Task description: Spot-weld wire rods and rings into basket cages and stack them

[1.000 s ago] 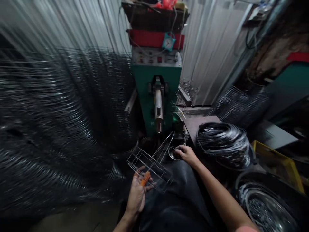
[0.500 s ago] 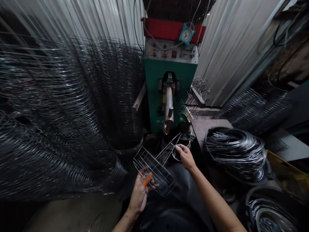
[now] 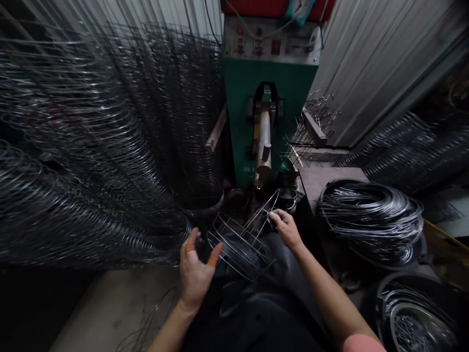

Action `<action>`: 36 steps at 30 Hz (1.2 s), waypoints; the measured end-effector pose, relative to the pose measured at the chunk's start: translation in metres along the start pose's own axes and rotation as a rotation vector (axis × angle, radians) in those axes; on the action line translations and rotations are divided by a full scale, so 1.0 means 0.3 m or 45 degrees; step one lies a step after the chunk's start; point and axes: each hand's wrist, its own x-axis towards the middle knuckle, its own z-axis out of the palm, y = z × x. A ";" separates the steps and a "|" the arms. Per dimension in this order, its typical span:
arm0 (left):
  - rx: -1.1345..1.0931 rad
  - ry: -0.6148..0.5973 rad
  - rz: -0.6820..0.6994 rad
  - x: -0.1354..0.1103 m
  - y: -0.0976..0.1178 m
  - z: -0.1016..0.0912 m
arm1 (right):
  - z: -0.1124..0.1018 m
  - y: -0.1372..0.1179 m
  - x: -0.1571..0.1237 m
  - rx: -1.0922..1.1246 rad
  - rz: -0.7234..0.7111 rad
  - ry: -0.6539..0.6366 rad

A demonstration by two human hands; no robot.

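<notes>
A welded steel-wire basket frame [image 3: 238, 249] tilts in front of me, with long wire loops reaching up toward the machine. My right hand [image 3: 286, 230] grips its far side near a small round metal piece. My left hand [image 3: 196, 271] stands open just left of the frame, fingers spread and not touching it. Orange wraps cover two of its fingertips. Dark trousers on my lap lie beneath the frame.
A green spot-welding machine [image 3: 269, 98] with a control panel stands ahead. Huge stacks of wire rings [image 3: 91, 146] fill the left. A wire coil [image 3: 370, 220] lies on a metal bench at right, above a dark tub of rings [image 3: 414, 313]. Corrugated sheeting [image 3: 381, 63] forms the wall.
My left hand has let go of the wire frame, opened and moved left. The frame has swung slightly in my right hand. The view has tilted downward.
</notes>
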 end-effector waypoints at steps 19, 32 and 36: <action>1.254 -0.517 0.778 0.078 0.252 0.318 | -0.023 -0.035 0.023 -0.082 -0.008 -0.074; 1.338 -0.880 0.901 0.282 0.324 0.337 | 0.013 -0.033 0.133 0.385 0.164 0.018; 1.325 -0.979 0.918 0.336 0.312 0.333 | 0.034 -0.023 0.147 0.488 0.236 0.038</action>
